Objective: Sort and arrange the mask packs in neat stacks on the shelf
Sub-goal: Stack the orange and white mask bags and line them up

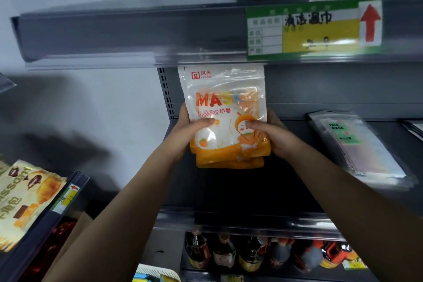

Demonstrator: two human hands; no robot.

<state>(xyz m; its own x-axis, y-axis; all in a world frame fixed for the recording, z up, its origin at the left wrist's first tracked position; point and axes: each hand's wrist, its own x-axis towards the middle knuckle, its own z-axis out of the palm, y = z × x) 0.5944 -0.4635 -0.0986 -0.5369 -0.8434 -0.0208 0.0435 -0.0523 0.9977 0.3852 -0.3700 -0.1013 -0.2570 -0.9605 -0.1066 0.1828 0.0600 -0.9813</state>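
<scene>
Dark shelf (pixel 229 190) lies beneath. Your left hand (pixel 190 130) and right hand (pixel 272 135) pinch the orange mask packs (pixel 226 119) by both sides, probably squaring them for stacking.

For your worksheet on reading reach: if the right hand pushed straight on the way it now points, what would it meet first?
Probably the dark grey metal back panel of the shelf. The right hand, gripping the orange and white plastic mask packs, points inward with nothing visible between, though depth is unclear.

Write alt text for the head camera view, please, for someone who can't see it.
Both hands, left and right, hold orange mask packs upright above a dark shelf. More mask packs lie stacked to the right; bottles stand on the shelf below.
</scene>
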